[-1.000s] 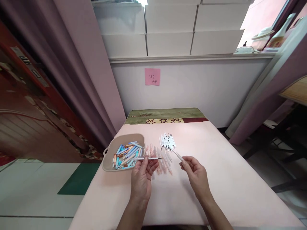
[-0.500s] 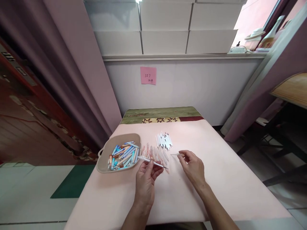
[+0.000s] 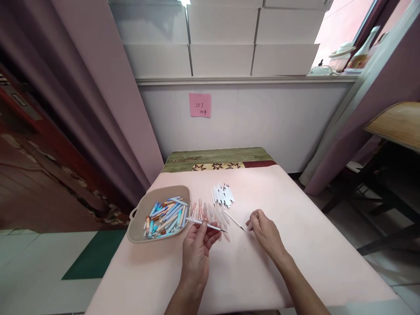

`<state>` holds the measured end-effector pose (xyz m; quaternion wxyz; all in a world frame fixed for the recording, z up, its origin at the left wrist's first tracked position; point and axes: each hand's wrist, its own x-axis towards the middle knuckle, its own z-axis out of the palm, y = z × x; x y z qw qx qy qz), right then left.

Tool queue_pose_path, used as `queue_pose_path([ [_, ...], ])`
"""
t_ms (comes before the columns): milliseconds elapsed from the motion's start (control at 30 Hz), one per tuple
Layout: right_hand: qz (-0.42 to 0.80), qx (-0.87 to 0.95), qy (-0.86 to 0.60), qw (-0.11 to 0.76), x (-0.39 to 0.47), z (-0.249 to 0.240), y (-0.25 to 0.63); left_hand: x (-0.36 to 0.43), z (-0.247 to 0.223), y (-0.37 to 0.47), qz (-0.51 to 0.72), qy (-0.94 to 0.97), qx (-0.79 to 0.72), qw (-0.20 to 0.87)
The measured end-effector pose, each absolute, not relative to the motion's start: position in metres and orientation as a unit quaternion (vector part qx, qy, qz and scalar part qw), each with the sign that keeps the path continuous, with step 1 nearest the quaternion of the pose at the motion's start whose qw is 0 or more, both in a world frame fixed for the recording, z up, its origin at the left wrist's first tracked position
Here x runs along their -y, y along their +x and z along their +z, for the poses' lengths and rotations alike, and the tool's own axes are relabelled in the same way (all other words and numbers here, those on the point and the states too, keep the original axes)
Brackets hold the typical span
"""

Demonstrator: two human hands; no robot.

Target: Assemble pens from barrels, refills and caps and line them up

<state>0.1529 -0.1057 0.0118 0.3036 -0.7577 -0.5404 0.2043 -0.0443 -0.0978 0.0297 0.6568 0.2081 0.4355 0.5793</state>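
Note:
My left hand (image 3: 197, 245) is closed around a slim white pen refill (image 3: 213, 226) with a dark pointed tip. A paler length sticks out on the other side of the fingers; whether it is a separate part I cannot tell. My right hand (image 3: 265, 229) hovers over the table, fingers loosely bent with nothing visible in them. Just left of its fingertips, another white refill (image 3: 233, 219) lies slanted on the table. Beyond my left hand are clear and pinkish pen barrels (image 3: 210, 213). Farther back rests a bunch of white refills (image 3: 223, 195) with dark tips.
A beige basket (image 3: 134, 229) at the left holds many blue, tan and brown pen parts. The table carries a pale pink cover (image 3: 315, 262), with a green wood-patterned strip (image 3: 219, 154) at its far edge. A pink note (image 3: 200, 105) is on the wall behind.
My right hand has let go of a thin white piece, and a white refill now lies beside its fingertips. My left hand keeps its hold. The view has shifted slightly.

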Motion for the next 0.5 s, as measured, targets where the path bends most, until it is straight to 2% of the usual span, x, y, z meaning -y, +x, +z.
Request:
queue_pose_path([
  [167,0.174,0.611,-0.765,0.101,0.08,-0.002,0.134,0.097,0.034,-0.046,0.59,0.213,-0.438,0.644],
  [233,0.16,0.625,-0.762,0.055,0.078,-0.009,0.131,0.097,0.036,-0.047,0.589,0.218,-0.434,0.646],
  [367,0.15,0.633,-0.757,0.056,0.086,-0.013,0.137,0.097,0.037,-0.047,0.589,0.216,-0.441,0.642],
  [500,0.152,0.621,-0.759,0.124,0.073,-0.001,0.137,0.096,0.038,-0.045,0.591,0.215,-0.436,0.643],
])
